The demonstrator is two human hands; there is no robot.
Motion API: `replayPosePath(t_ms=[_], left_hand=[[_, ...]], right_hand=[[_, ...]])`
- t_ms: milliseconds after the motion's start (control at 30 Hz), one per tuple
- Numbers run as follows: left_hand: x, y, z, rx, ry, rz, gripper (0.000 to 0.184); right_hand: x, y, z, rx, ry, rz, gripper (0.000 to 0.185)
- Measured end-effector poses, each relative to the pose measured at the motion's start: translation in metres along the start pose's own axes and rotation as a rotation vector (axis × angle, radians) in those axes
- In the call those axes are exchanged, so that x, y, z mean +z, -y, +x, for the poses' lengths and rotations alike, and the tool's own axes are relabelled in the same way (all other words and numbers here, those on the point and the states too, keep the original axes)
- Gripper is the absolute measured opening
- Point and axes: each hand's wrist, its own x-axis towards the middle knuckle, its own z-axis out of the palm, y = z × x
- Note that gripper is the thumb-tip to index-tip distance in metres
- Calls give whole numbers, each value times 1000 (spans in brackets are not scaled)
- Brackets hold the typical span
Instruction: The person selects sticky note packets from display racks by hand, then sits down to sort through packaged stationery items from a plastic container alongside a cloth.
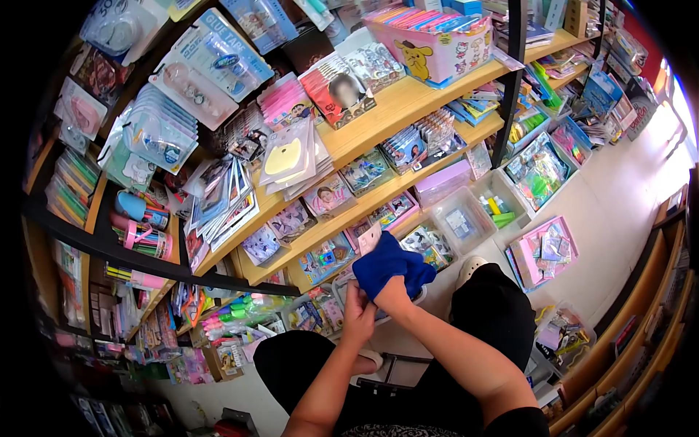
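Observation:
A dark blue cloth [397, 268] is bunched over my right hand [392, 293], which is closed on it; the cloth hides most of the fingers. My left hand [357, 312] is closed right beside the cloth, at its lower left edge. What the left fingers pinch is hidden. Just above the cloth a pale pink card-like piece [369, 239] sticks out; whether a hand holds it I cannot tell. Below both hands is a clear plastic bin [419, 297], mostly covered by the cloth and arms.
Wooden shelves [408, 109] packed with stationery and cards rise ahead. A pink character box [444, 51] stands on top. Clear bins [460, 222] and a pink box [542, 251] sit on the floor to the right. My knees flank the hands; another shelf [633, 328] stands at right.

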Motion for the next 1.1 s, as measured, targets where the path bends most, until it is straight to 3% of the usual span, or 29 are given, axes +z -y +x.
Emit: replayPosePath(t_ms=[100, 200, 267, 300, 400, 600, 700, 833, 967, 1033, 1100], left_hand=[[-1, 2, -2, -25, 105, -5, 25], [8, -10, -14, -205, 218, 116, 24], [9, -3, -25, -167, 178, 86, 23], [14, -6, -27, -147, 159, 69, 23], [30, -22, -31, -138, -11, -127, 25], [16, -36, -13, -34, -125, 204, 16], [9, -41, -5, 34, -197, 102, 13], [4, -36, 2, 32, -230, 66, 26], [12, -20, 6, 99, -302, 381, 45], [20, -8, 8, 164, -361, 595, 47], [21, -4, 14, 73, -424, 473, 50]], right_hand=[[-19, 4, 8, 91, -242, -45, 13], [-23, -24, 20, 74, -248, -141, 6], [-16, -41, 24, 105, -284, 94, 8], [-17, -37, 28, 206, -364, 513, 9], [-21, -22, 25, 340, -445, 522, 12], [-19, -22, 40, 238, -475, 559, 11], [-47, -6, 42, 827, -223, 1195, 17], [-86, 20, 45, 791, 234, 1876, 28], [-70, 19, 32, 648, 651, 2020, 41], [-66, 25, 25, 699, 566, 1904, 42], [-64, 27, 18, 693, 509, 1870, 40]])
